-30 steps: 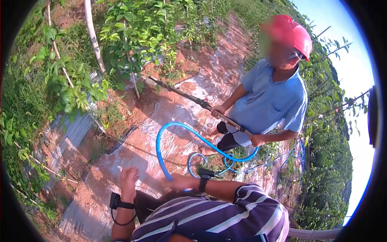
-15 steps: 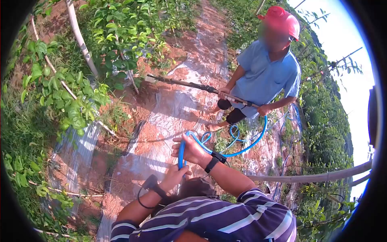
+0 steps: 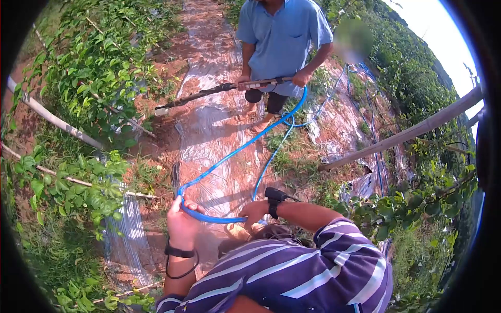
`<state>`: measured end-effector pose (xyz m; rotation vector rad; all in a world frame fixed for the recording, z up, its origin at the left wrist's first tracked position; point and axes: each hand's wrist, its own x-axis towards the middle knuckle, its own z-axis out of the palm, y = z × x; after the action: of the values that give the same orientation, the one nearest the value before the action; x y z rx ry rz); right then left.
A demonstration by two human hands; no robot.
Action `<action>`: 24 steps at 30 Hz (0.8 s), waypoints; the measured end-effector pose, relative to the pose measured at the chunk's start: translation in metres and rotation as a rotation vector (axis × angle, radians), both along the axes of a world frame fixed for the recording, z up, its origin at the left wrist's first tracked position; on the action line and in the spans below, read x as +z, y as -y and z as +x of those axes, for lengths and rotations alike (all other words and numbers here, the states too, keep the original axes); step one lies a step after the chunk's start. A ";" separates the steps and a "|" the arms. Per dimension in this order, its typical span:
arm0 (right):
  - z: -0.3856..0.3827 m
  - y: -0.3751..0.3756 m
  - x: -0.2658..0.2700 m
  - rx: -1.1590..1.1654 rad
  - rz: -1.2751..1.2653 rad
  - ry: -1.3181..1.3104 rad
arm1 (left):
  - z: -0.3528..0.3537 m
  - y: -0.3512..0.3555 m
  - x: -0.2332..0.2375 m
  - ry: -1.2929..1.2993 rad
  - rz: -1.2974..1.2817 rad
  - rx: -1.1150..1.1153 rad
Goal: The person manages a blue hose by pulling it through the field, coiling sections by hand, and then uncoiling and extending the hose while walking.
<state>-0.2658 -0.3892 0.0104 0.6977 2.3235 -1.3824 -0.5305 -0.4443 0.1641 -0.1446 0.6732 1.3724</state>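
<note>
Your left hand (image 3: 182, 223) is closed around the blue hose (image 3: 229, 154) where it bends low in front of you. Your right hand (image 3: 254, 212) is curled on the same hose a little further along, so a short curved stretch hangs between your two fists. From your left hand the hose climbs across the plastic sheet (image 3: 209, 125) on the red soil to the person in the blue shirt (image 3: 284, 36). That person holds a long spray wand (image 3: 209, 94) level in both hands, its tip pointing at the leafy vines (image 3: 94, 73) on your left. A second strand of hose runs beside the first, from near that person's feet down towards your right hand.

As a judgement, the hose handling is midway. The line to the wand lies fairly straight and free of kinks. More blue hose lies in loose tangles on the ground beyond the person, near the slanted pole (image 3: 402, 135), so slack remains to be managed. I cannot tell whether spray is coming out of the wand.
</note>
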 end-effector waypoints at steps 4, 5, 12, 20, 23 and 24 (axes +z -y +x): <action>0.097 0.005 -0.105 -0.080 0.215 0.248 | -0.025 0.002 0.043 0.077 0.102 0.075; 0.128 0.011 -0.127 -0.142 0.333 0.309 | -0.035 0.004 0.041 0.057 0.074 0.074; 0.160 0.031 -0.019 -0.562 0.082 0.237 | -0.052 0.023 -0.075 -0.413 -0.012 -0.038; 0.053 0.015 0.050 -0.482 0.188 -0.177 | 0.070 0.044 -0.022 -1.591 0.279 -0.743; 0.053 -0.010 0.090 -0.396 0.191 -0.156 | 0.101 0.024 -0.015 -1.930 0.681 -0.762; 0.057 -0.012 0.097 -0.323 0.189 -0.172 | 0.108 0.018 -0.013 -1.946 0.666 -0.748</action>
<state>-0.2084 -0.3767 0.1078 1.0902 2.5886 -1.4128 -0.4222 -0.4619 0.1515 1.9885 1.4903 0.5324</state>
